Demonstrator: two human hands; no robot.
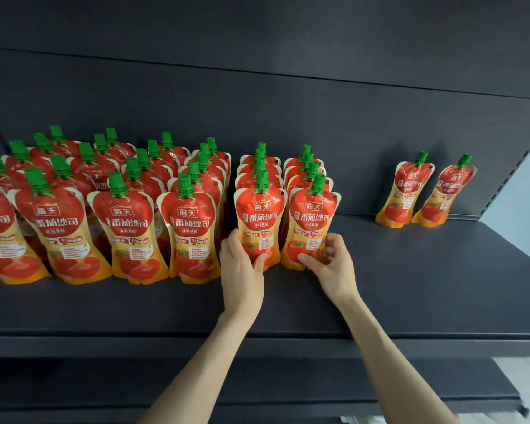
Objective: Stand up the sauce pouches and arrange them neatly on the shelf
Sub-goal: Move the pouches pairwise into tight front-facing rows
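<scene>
Red and orange sauce pouches with green caps stand in several rows on the dark shelf (410,270). My left hand (240,270) grips the base of the front pouch (260,215) of one row. My right hand (334,264) grips the base of the front pouch (312,218) of the row beside it. Both pouches stand upright. To the left, several more rows of pouches (126,221) fill the shelf. Two pouches (406,191) (444,191) stand apart at the back right, leaning slightly.
The shelf's back panel (288,87) rises behind the pouches. A perforated upright (508,175) bounds the right end. The shelf's front edge (288,341) runs under my forearms, with a lower shelf (288,393) beneath it.
</scene>
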